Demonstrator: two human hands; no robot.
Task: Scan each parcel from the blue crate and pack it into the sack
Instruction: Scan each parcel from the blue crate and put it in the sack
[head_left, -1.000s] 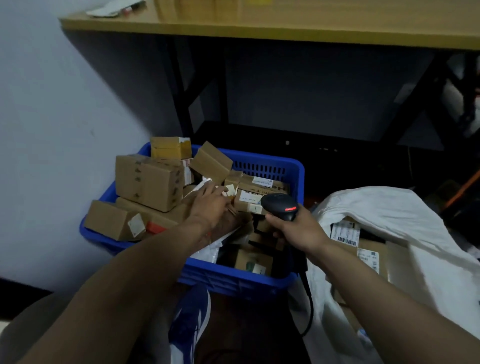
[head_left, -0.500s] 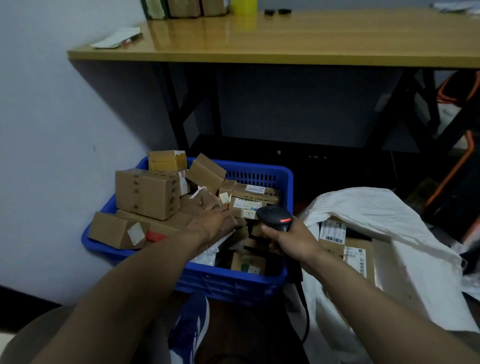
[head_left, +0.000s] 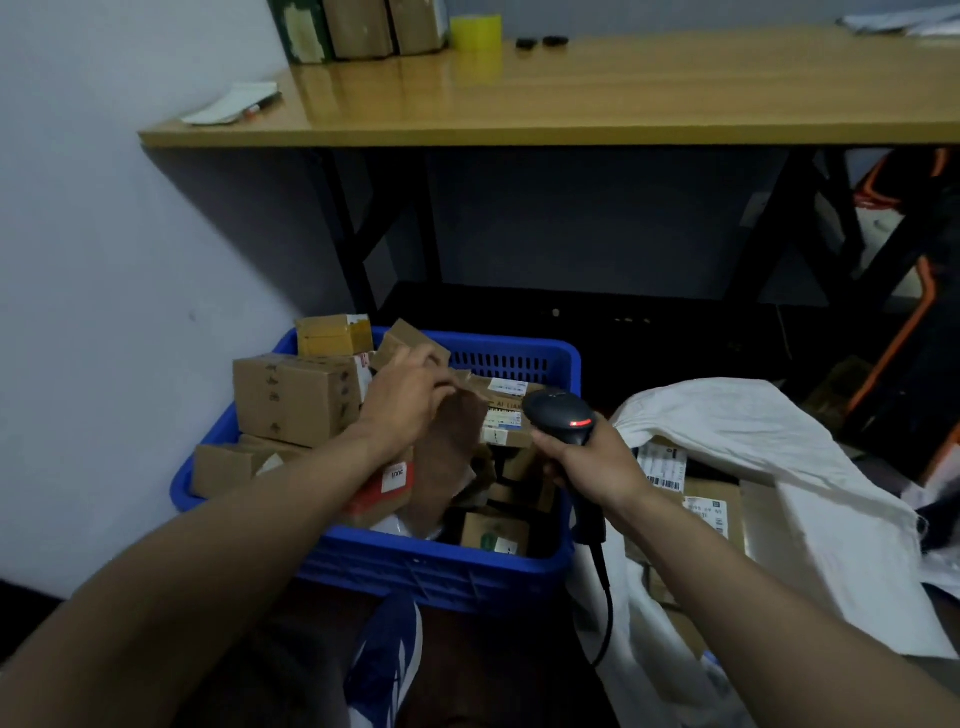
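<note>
Left hand (head_left: 402, 402) has lifted a brown parcel (head_left: 447, 457) from the blue crate (head_left: 441, 571); right hand (head_left: 592, 462) grips the scanner (head_left: 558, 415), ready.

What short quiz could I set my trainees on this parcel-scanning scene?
1. True or false: the right hand holds a barcode scanner.
2. Where does the white sack lie relative to the blue crate? A) on the person's left of it B) on the person's right of it C) inside it
3. What does the left hand grip above the crate?
Key: 1 true; 2 B; 3 a brown parcel.
</note>
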